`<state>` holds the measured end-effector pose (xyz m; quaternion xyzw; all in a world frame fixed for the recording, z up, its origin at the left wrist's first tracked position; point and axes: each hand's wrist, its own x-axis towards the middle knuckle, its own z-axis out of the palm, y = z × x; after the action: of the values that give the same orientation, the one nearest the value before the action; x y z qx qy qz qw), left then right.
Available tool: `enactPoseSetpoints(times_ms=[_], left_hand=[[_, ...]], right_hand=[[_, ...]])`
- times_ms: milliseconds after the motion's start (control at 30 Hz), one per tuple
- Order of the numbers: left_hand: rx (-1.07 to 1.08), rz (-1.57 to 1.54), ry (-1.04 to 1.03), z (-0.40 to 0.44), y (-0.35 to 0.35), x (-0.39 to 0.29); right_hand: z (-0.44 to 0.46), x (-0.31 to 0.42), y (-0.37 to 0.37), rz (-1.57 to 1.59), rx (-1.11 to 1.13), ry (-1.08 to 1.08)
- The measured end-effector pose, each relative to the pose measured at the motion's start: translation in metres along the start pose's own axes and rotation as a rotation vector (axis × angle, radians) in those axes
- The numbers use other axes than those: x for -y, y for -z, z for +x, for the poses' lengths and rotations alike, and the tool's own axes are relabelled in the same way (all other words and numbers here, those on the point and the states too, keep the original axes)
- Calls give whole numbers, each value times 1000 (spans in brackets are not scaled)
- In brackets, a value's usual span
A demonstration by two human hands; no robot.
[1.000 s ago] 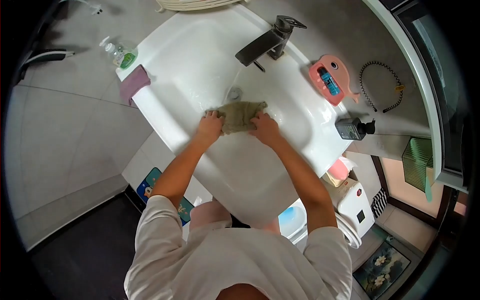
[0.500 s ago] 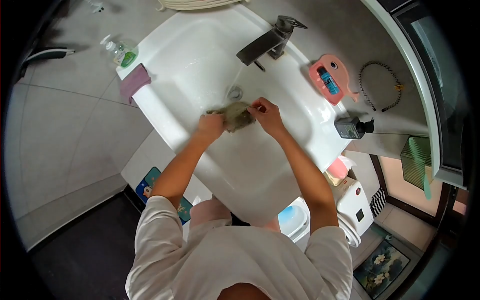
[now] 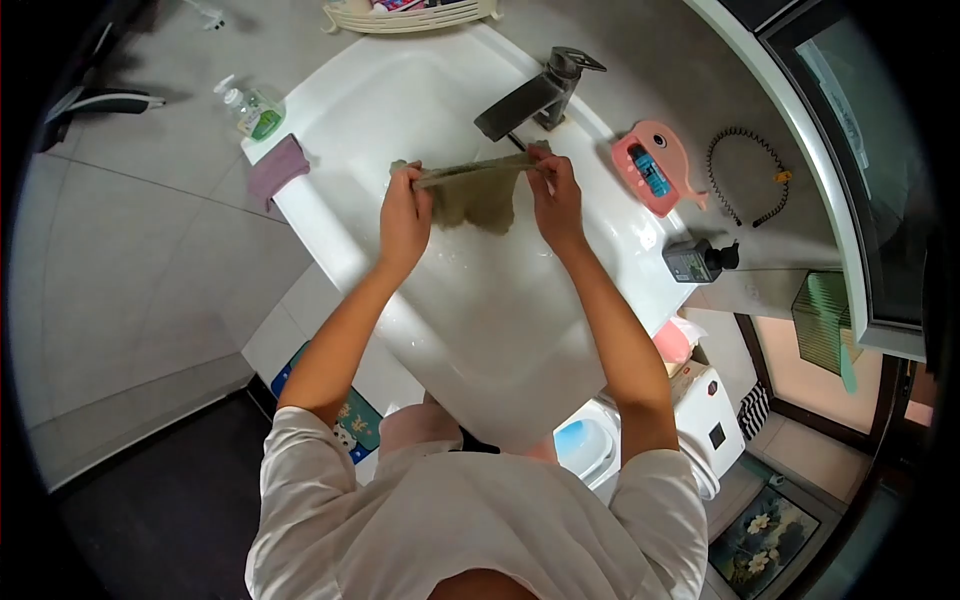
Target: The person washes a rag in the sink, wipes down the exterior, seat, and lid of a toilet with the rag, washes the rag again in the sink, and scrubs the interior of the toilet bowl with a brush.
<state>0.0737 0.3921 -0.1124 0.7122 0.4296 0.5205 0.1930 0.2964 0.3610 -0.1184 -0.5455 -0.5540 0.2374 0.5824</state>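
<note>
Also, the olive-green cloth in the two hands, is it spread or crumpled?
The olive-green cloth is partly spread: the left hand and right hand stretch its upper edge between them, while the rest hangs loose.

A: What do the hands hold?
B: A person in a white shirt grips an olive cloth (image 3: 480,200) by its upper edge above a white sink (image 3: 490,330), left hand (image 3: 405,225) at one end, right hand (image 3: 560,208) at the other.
A: And around them?
B: A dark faucet (image 3: 525,107) stands just beyond the cloth. A purple cloth (image 3: 278,172) drapes over the rim at left, beside a clear pump bottle (image 3: 258,118); at right, a pink whale-shaped dish (image 3: 675,160) bears a blue bottle (image 3: 650,174).
</note>
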Motion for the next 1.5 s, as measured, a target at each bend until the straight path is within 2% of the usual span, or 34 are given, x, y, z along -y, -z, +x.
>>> enactPoseSetpoints(times_ms=[33, 67, 100, 133, 167, 200, 233, 267, 333, 367, 400, 433, 467, 500, 533, 567, 633, 733, 800, 833, 867, 933, 967, 1033, 1100, 1167, 1200, 1233, 1300, 1333, 1367, 1400, 1433, 1500], left_hand=[[-1, 0, 0, -5, 4, -4], [163, 89, 80, -15, 13, -10], [328, 179, 162, -24, 22, -12], [328, 180, 165, -41, 24, 4], [633, 313, 176, -69, 23, 35], [940, 444, 183, -85, 22, 55], [942, 442, 184, -87, 22, 61], [988, 424, 234, -89, 21, 65], [1041, 407, 289, -82, 17, 66], [832, 369, 412, -64, 8, 59], [617, 328, 526, -55, -1, 55], [619, 327, 525, -56, -9, 48], [696, 578, 362, -60, -17, 44], [761, 827, 188, -64, -25, 43], [761, 826, 185, -76, -32, 49], [915, 846, 226, -94, -42, 61], [1144, 988, 263, -110, -60, 70], [1124, 1021, 239, -109, -62, 73], [1027, 837, 336, -103, -55, 77], [933, 647, 434, -100, -52, 81], [928, 653, 433, -107, -55, 95], [443, 268, 1025, -129, -70, 131], [449, 270, 1031, -119, -63, 119], [318, -803, 1781, -69, -50, 80], [340, -995, 1745, -64, -46, 121], [362, -1360, 1681, -86, -36, 164], [367, -1360, 1686, -101, -43, 163], [528, -853, 1061, -120, -50, 159], [571, -323, 409, -140, -69, 153], [497, -473, 715, -127, -70, 125], [341, -623, 1012, -115, -72, 96], [93, -936, 1616, -75, -64, 46], [97, -949, 1614, -68, -65, 48], [142, -763, 1479, -63, -48, 60]], right_hand=[[-5, 8, 7, -66, 14, -39], [-13, 9, 15, -66, 14, -38], [-24, 6, 24, -196, 169, -157], [-34, 1, 31, -325, 328, -277], [-44, -3, 36, -325, 332, -280], [-54, -9, 41, -434, 526, -373], [-61, -17, 43, -543, 718, -465], [-64, -29, 40, -543, 719, -469], [-64, -49, 28, -501, 465, -444], [-54, -44, 18, -486, 359, -588], [-57, -57, 6, -485, 357, -590], [-62, -70, -7, -619, 273, -370], [-67, -84, -20, -745, 187, -143], [-73, -88, -33, -746, 184, -139], [-86, -87, -44, -928, 287, -107], [-97, -89, -54, -1110, 388, -73], [-115, -104, -73, -1169, 393, -43], [-113, -113, -70, -1284, 517, 4], [-86, -113, -47, -1019, 669, 85], [-79, -106, -37, -1040, 506, 102], [-81, -99, -43, -1036, 503, 107], [-92, -89, -69, -934, 117, -333], [-100, -112, -93, -695, 56, -412], [-117, -136, -154, -176, -3, -581], [-100, -36, -150, -28, 47, -418], [-105, 10, -158, -31, 66, -406], [-106, 17, -161, -34, 88, -378], [-95, 17, -162, -79, -50, -453], [-72, -33, -149, -491, 177, -419], [-58, -49, -144, -590, -35, -482], [-37, -48, -117, -321, 93, -775], [-34, -55, -106, -424, 191, -624], [-33, -67, -94, -534, 292, -469], [-45, -103, -70, -638, 251, -436]])
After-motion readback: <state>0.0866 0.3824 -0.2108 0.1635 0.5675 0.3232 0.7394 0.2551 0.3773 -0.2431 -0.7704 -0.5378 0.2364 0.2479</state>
